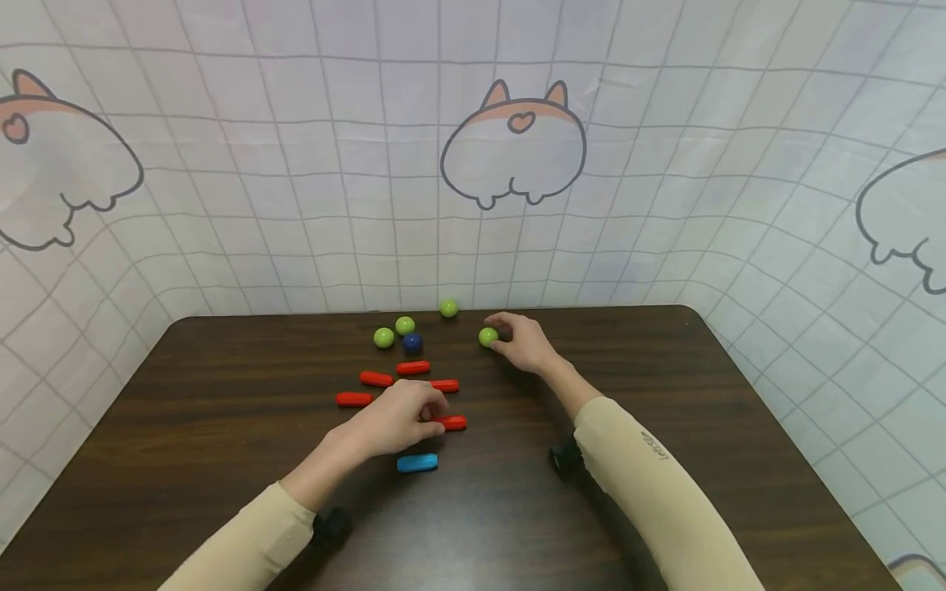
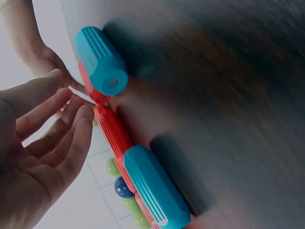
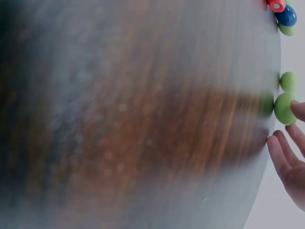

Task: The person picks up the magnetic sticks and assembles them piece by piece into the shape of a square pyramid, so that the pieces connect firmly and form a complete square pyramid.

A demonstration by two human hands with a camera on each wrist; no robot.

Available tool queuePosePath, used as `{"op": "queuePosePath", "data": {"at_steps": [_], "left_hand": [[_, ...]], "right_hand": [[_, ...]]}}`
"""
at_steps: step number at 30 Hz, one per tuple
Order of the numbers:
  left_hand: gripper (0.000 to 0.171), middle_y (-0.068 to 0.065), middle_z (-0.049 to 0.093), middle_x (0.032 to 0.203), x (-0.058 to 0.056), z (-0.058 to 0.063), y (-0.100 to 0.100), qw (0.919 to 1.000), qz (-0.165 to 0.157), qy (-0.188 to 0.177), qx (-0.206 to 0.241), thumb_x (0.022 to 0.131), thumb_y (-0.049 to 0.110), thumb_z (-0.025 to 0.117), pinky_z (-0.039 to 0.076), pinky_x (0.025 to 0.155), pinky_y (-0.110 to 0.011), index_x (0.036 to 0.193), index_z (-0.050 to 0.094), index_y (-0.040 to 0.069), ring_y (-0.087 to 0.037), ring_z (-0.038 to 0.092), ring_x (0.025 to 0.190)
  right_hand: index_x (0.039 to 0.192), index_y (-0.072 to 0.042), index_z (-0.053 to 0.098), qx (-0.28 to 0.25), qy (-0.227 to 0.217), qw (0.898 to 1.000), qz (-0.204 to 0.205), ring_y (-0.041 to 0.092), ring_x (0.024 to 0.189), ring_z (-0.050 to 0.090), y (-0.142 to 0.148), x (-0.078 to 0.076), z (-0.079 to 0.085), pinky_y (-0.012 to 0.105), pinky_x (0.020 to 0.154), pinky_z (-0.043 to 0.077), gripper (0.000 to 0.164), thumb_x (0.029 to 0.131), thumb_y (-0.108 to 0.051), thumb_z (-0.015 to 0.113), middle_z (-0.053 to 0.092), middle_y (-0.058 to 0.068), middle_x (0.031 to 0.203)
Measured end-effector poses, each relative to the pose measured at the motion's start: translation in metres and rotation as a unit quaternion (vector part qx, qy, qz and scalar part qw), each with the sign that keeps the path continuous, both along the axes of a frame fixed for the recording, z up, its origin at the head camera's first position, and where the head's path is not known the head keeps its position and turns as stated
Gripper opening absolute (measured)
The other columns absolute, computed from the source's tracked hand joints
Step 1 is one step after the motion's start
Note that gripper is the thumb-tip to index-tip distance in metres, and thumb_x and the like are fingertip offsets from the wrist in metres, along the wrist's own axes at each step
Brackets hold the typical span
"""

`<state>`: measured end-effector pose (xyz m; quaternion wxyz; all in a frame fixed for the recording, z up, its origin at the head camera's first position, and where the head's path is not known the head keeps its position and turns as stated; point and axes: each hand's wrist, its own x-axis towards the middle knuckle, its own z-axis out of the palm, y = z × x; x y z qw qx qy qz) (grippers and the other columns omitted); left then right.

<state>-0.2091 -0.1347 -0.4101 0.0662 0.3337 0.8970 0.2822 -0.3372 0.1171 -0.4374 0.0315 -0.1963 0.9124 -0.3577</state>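
In the head view my right hand (image 1: pixel 523 343) has its thumb and fingers at a green ball (image 1: pixel 488 336) low at the tabletop's back. The right wrist view shows the thumb on one side of this green ball (image 3: pixel 285 109) and a fingertip against the other. My left hand (image 1: pixel 399 417) hovers with loosely bent fingers beside a red ribbed stick (image 1: pixel 452 423). Nothing shows between the fingers of my left hand (image 2: pixel 52 133) in its wrist view. A blue ribbed stick (image 1: pixel 417 463) lies nearest me; another blue stick (image 2: pixel 157 186) shows in the left wrist view.
More red sticks (image 1: pixel 355 399) lie around and beyond the left hand. Farther back are a dark blue ball (image 1: pixel 412 342) and several green balls (image 1: pixel 383 337). A white patterned curtain (image 1: pixel 355 205) stands along the back edge of the dark wooden table (image 1: pixel 665 394).
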Motion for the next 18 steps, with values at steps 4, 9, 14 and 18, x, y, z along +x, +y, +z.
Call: {"op": "queuePosePath", "data": {"at_steps": [4,9,14,18], "left_hand": [[0.015,0.0,0.071,0.098,0.0,0.0,0.004,0.9998,0.0,0.0,-0.018,0.092,0.008,0.078,0.053,0.072,-0.028,0.107,0.076,0.006,-0.01,0.061,0.082],[0.015,0.0,0.07,0.097,0.0,-0.001,0.007,0.9996,-0.002,0.006,-0.029,0.092,0.007,0.078,0.053,0.07,-0.028,0.106,0.075,0.006,-0.01,0.06,0.08],[0.015,0.001,0.07,0.096,-0.001,-0.002,0.01,0.9988,0.004,0.011,-0.048,0.091,0.006,0.079,0.054,0.071,-0.03,0.105,0.076,0.006,-0.013,0.063,0.083],[0.015,0.001,0.071,0.096,-0.002,-0.002,0.012,0.9975,0.008,0.017,-0.068,0.09,0.005,0.08,0.055,0.071,-0.03,0.104,0.076,0.007,-0.014,0.066,0.084]], "right_hand": [[0.133,-0.005,0.066,0.007,0.008,1.0,-0.002,0.034,0.124,0.06,-0.003,-0.001,0.001,0.049,0.104,0.047,0.034,0.099,-0.009,0.069,0.065,0.013,0.133],[0.129,-0.004,0.068,0.016,0.024,1.0,-0.007,0.031,0.118,0.062,-0.006,-0.001,0.001,0.047,0.101,0.049,0.032,0.098,-0.01,0.071,0.068,0.012,0.127],[0.126,-0.003,0.068,0.019,0.028,0.999,-0.011,0.029,0.112,0.064,-0.007,0.0,0.0,0.045,0.097,0.051,0.03,0.097,-0.011,0.073,0.07,0.012,0.119],[0.123,-0.003,0.068,0.019,0.021,0.999,-0.014,0.028,0.108,0.066,-0.005,0.001,0.0,0.044,0.095,0.052,0.029,0.096,-0.01,0.074,0.071,0.012,0.115]]}}
